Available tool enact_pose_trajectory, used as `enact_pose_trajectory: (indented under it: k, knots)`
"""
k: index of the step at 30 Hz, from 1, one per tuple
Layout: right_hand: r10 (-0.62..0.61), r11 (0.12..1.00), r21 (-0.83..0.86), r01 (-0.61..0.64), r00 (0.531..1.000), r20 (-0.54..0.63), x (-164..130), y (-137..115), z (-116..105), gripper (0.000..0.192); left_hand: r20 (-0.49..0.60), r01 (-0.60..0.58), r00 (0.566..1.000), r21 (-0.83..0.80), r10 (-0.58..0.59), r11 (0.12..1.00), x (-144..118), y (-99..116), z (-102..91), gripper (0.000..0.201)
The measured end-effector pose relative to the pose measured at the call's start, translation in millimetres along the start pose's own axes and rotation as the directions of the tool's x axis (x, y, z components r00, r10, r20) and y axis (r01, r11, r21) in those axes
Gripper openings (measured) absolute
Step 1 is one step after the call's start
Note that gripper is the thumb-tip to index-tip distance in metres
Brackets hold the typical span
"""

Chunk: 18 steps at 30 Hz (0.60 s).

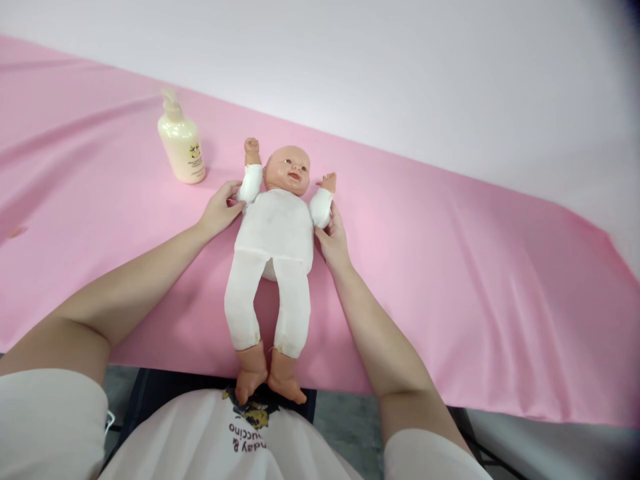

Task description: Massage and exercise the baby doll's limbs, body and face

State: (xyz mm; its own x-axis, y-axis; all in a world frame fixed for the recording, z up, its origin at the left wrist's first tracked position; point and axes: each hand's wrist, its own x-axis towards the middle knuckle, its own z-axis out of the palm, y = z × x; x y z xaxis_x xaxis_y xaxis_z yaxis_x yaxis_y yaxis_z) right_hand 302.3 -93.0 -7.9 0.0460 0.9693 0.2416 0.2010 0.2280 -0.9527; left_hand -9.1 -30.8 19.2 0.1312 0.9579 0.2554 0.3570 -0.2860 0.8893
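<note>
A pink-covered table (500,280) stands before a plain white wall (400,67) (evenly lit).

This looks like a staged practice or demonstration room for baby care, not a real home. A long desk (450,280) is covered with a smooth pink cloth (500,300) that hangs over the front edge, and behind it stands a plain pale wall (400,67) with nothing on it. On the cloth lies a baby doll (275,233) in white clothes instead of a real child, and near its head stands a cream pump bottle (181,143) of the kind used for lotion or baby wash. Under the desk a grey hard floor (345,413) is visible.
</note>
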Motion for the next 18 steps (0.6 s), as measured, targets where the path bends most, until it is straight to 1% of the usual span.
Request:
enact_pose_trajectory:
  k: [6, 10, 12, 14, 17, 18]
  knots:
    - [-0.021, 0.996, 0.086, 0.022, 1.0, -0.005, -0.4, 0.6, 1.7, 0.104, 0.001, 0.0, 1.0, -0.018, 0.0, 1.0, -0.7, 3.3, 0.2, 0.054]
    - [0.009, 0.996, 0.091, -0.004, 0.998, -0.055, -0.7, -3.0, 3.5, 0.095, 0.012, -0.006, 1.0, -0.104, 0.007, 0.995, -0.5, 6.5, 0.0, 0.056]
    - [0.032, 0.992, 0.123, -0.022, 0.996, -0.078, -0.3, -2.6, 3.7, 0.084, 0.012, 0.001, 1.0, -0.18, 0.001, 0.984, -0.2, 6.8, 0.4, 0.056]
    - [0.057, 0.986, 0.161, -0.04, 0.993, -0.103, 0.0, -0.7, 3.6, 0.067, 0.011, 0.02, 1.0, -0.244, -0.017, 0.97, 0.1, 6.3, 1.2, 0.052]
    - [0.08, 0.982, 0.18, -0.053, 0.986, -0.146, -0.6, 2.2, 3.0, 0.035, 0.017, 0.047, 0.999, -0.291, -0.044, 0.955, 0.8, 4.2, 2.9, 0.038]
    - [0.083, 0.983, 0.172, -0.056, 0.985, -0.15, -1.1, 2.5, 2.8, 0.03, 0.016, 0.049, 0.999, -0.297, -0.046, 0.953, 1.3, 3.4, 3.4, 0.033]
